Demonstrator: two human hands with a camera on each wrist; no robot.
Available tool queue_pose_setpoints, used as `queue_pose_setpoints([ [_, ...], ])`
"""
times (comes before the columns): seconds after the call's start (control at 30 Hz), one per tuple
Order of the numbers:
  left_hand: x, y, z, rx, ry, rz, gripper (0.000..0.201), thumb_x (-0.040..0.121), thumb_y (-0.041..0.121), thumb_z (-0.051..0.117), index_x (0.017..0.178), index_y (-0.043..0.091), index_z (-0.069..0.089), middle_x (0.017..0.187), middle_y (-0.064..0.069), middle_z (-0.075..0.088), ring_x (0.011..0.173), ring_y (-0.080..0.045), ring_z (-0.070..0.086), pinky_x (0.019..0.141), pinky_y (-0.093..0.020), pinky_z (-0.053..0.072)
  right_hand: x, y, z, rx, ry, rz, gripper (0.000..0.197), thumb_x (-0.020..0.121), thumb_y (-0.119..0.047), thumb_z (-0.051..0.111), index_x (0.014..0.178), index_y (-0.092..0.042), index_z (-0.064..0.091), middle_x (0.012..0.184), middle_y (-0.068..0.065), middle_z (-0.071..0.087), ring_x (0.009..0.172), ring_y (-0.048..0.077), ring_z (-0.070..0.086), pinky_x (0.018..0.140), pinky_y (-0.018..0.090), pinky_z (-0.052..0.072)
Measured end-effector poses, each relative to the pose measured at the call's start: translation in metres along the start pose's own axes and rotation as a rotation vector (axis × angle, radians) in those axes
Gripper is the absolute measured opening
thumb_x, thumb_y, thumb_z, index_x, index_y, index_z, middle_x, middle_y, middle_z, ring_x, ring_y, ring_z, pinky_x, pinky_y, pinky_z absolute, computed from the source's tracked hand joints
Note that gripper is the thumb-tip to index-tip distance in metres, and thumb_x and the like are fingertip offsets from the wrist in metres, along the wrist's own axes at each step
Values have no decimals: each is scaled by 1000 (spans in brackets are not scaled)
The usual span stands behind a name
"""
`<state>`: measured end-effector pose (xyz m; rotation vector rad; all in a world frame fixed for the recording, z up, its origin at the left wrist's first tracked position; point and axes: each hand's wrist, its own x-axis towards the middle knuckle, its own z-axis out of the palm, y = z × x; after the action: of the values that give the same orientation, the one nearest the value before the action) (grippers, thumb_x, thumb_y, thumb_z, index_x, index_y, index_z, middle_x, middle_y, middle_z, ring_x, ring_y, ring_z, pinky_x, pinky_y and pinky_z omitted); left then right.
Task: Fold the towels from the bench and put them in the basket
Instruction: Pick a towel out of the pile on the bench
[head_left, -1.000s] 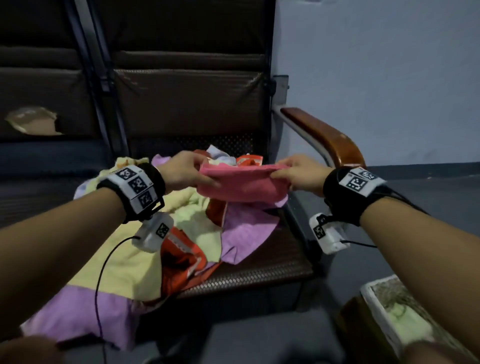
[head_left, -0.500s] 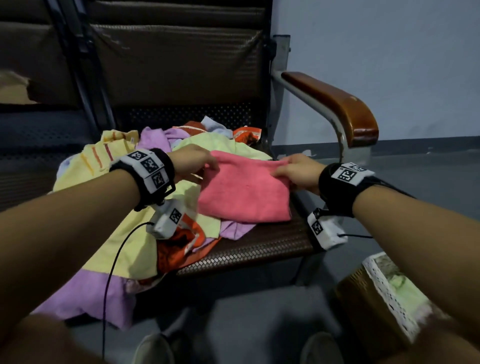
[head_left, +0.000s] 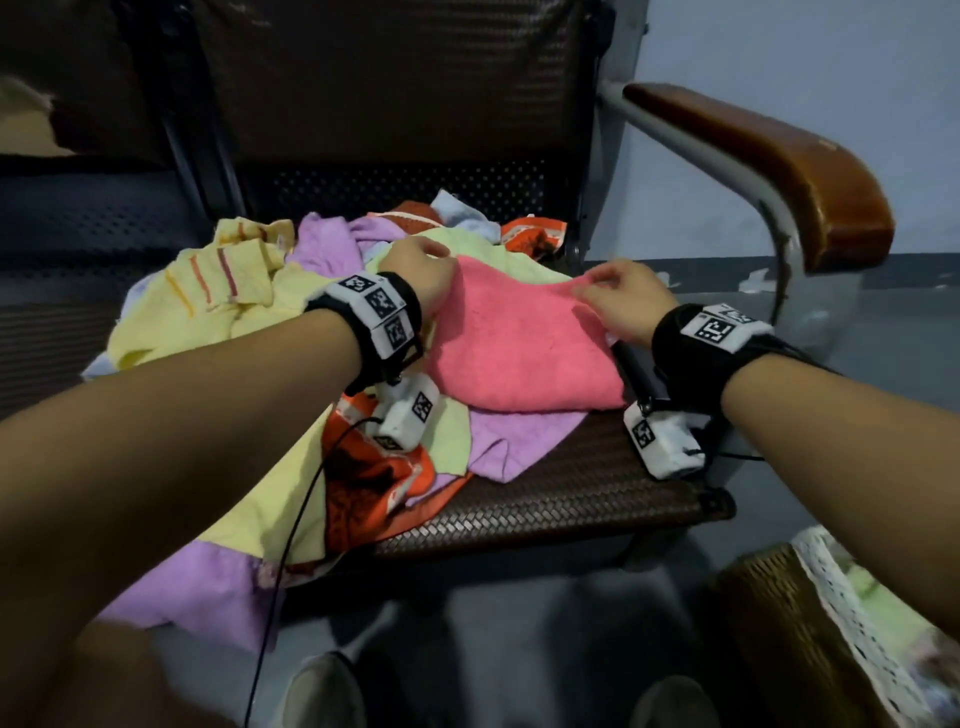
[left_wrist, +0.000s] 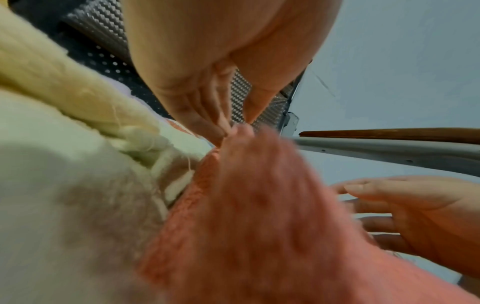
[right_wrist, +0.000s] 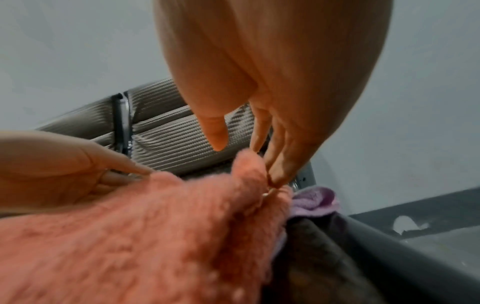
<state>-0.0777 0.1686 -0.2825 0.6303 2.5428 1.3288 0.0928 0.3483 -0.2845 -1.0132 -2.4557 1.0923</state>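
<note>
A pink towel (head_left: 519, 343) lies folded on the heap of towels (head_left: 249, 306) on the bench seat (head_left: 571, 493). My left hand (head_left: 434, 260) is at its far left corner; in the left wrist view thumb and fingers (left_wrist: 221, 131) pinch that corner of the pink towel (left_wrist: 259, 216). My right hand (head_left: 595, 286) is at the far right corner. In the right wrist view its fingertips (right_wrist: 275, 179) touch the edge of the pink towel (right_wrist: 155, 236), and the thumb stands apart above it. The basket (head_left: 769, 623) sits on the floor at the lower right.
The heap holds yellow, purple (head_left: 519, 441) and orange (head_left: 374, 483) towels, some hanging over the seat's front edge. A wooden armrest (head_left: 779, 171) rises on the right. My shoes (head_left: 322, 696) stand on the grey floor below.
Both hands have lowered the pink towel from the air onto the heap, where it now lies flat. The right thumb has come off the corner.
</note>
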Motion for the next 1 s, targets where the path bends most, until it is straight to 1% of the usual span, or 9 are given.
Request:
queue_pose_setpoints([
  [0.1,-9,2,-12,-20,34,35,16,82,22,66,98,19,65,79,5,68,73,-12,66,65,-27,53,-18,-9,-12,-170,-36,-168,33,88,-37,71,117,-22,66,110,-7,65,101,12,62,90,29,47],
  [0.2,-34,4,-20,-93,-357,101,5,85,14,72,90,15,73,94,-8,75,84,-15,68,86,-37,57,-43,-14,-20,-319,-292,-309,24,86,-44,73,104,-27,74,102,-11,72,94,5,66,93,31,52],
  [0.3,-57,-7,-23,331,-641,249,51,78,33,82,125,24,67,126,9,63,112,-9,58,102,-30,46,-59,-12,-17,-559,-506,-321,60,80,-54,76,130,-23,65,128,-6,67,112,11,62,104,29,46],
  [0.37,-67,-13,-22,582,-633,345,75,76,37,83,143,26,51,139,10,52,124,-12,50,109,-32,39,-62,-10,-14,-652,-518,-317,81,76,-53,80,144,-20,52,145,-2,55,128,16,53,111,30,39],
  [0.47,-69,-15,-21,629,-565,367,62,85,25,74,142,21,52,141,-2,55,125,-23,52,107,-34,40,-63,-13,-13,-695,-492,-321,77,79,-37,81,146,-18,49,146,0,53,132,20,50,112,31,38],
  [0.6,-68,-9,-27,549,-433,415,13,94,19,59,97,11,68,97,-9,68,94,-29,62,75,-33,44,-59,-20,-17,-632,-413,-333,12,93,-20,58,99,-15,68,96,5,69,94,28,64,72,29,46],
  [0.73,-64,-10,-34,293,-370,350,24,95,33,57,77,18,60,76,-2,62,71,-19,55,61,-30,42,-56,-22,-32,-429,-315,-261,27,98,-24,47,74,-27,61,85,-2,64,86,21,61,74,33,46],
  [0.83,-62,-14,-32,158,-346,243,26,94,41,59,86,18,67,83,-1,67,74,-19,61,62,-31,49,-53,-18,-32,-292,-290,-183,28,96,-27,48,81,-15,69,88,2,66,86,20,60,80,36,48],
  [1.0,-55,-19,-23,185,-176,79,34,92,49,60,105,17,62,98,-5,68,82,-23,65,68,-34,53,-43,-11,-19,-385,-187,-206,19,94,-34,60,107,-22,68,103,-2,65,97,18,62,87,32,50],
])
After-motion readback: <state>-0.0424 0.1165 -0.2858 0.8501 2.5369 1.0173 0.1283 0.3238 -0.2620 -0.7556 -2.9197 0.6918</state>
